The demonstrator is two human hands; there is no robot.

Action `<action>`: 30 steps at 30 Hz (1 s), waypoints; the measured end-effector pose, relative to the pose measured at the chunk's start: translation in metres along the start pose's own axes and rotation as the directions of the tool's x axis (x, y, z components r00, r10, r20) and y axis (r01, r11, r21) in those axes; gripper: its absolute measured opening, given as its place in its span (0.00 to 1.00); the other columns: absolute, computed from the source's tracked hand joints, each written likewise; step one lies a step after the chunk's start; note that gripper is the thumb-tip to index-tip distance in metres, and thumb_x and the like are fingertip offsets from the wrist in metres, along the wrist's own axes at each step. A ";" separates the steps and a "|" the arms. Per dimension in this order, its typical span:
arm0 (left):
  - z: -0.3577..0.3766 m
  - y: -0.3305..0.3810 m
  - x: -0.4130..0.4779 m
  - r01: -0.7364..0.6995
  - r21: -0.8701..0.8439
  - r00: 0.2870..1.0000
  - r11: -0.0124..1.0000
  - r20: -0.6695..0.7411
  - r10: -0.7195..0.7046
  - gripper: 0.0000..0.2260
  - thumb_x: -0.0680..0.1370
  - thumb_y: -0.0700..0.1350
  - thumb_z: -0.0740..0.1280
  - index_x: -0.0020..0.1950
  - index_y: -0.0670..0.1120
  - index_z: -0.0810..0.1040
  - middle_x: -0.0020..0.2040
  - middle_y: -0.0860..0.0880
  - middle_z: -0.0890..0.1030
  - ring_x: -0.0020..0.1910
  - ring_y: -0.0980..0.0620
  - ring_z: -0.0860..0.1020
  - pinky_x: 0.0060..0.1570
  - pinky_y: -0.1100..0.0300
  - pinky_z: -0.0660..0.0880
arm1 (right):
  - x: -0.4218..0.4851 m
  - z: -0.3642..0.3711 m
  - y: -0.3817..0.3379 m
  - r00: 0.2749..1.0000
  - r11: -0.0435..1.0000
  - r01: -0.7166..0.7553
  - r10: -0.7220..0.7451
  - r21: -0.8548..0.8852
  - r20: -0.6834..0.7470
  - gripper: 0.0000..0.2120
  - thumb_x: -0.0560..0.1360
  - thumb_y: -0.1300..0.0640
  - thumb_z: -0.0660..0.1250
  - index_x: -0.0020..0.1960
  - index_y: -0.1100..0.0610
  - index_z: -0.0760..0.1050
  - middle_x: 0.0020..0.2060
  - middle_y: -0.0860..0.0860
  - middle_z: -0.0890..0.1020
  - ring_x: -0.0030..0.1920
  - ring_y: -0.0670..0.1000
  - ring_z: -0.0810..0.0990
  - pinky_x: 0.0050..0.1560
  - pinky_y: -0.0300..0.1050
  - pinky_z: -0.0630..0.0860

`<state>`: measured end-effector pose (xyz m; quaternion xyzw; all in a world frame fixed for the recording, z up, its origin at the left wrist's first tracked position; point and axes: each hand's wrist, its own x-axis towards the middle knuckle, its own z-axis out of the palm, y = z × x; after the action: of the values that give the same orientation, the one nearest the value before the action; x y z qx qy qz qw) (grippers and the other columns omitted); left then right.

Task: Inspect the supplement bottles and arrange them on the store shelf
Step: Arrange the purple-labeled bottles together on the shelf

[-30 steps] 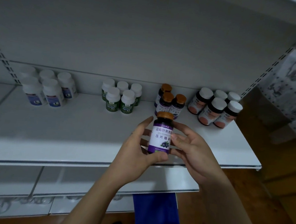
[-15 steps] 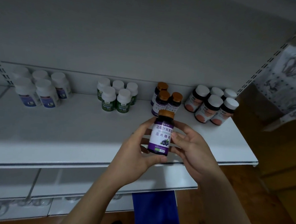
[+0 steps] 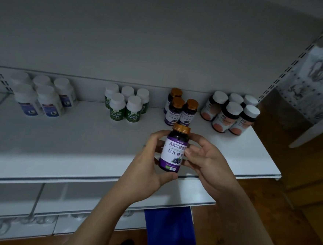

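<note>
Head view: your left grip [image 3: 146, 165] and right grip [image 3: 207, 163] both hold one supplement bottle [image 3: 174, 152] upright, above the front part of the white shelf [image 3: 78, 145] and not touching it. The bottle is a dark, glossy cylinder with a ribbed orange cap and a smooth label, white above and purple below, with a small blueberry picture. The label faces you.

Your left grip is curled round the bottle's left side, with the thumb tucked under the lower edge. Your right grip closes on the right side, its thumb laid across the label's edge and its fingers wrapped behind. The bottle sits between the two palms.

The shelf is flat, matt, painted metal with a thin front lip. Four clusters stand along its back:
- At the far left are white plastic bottles [image 3: 42, 98] with blue-purple labels.
- Next come white-capped green-label bottles [image 3: 125, 104].
- Three orange-capped purple-label bottles [image 3: 180, 112] match the one you hold and stand just behind it.
- At the right are dark bottles with salmon labels [image 3: 232, 115] and white caps.

Behind them is a plain grey back panel [image 3: 143, 44]. A slotted upright [image 3: 286, 73] runs up at the right. A lower shelf [image 3: 75, 198] sits below, with a blue cloth-like sheet [image 3: 168, 228] under its edge and a brown wood floor [image 3: 265, 215].
</note>
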<state>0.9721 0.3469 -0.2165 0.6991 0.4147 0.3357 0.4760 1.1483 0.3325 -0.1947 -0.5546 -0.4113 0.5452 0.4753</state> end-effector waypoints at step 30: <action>0.002 -0.001 -0.004 0.084 -0.035 0.996 0.996 -0.039 -0.086 0.37 0.67 0.54 0.78 0.71 0.64 0.64 0.56 0.55 0.68 0.52 0.62 0.74 0.52 0.69 0.75 | -0.005 0.015 0.002 0.995 0.995 -0.032 0.041 0.095 -0.094 0.13 0.74 0.59 0.70 0.58 0.60 0.77 0.47 0.57 0.85 0.47 0.55 0.85 0.45 0.46 0.80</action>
<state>0.9718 0.3431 -0.2185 0.6659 0.4481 0.3360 0.4928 1.1329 0.3284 -0.1951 -0.5647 -0.3518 0.5454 0.5098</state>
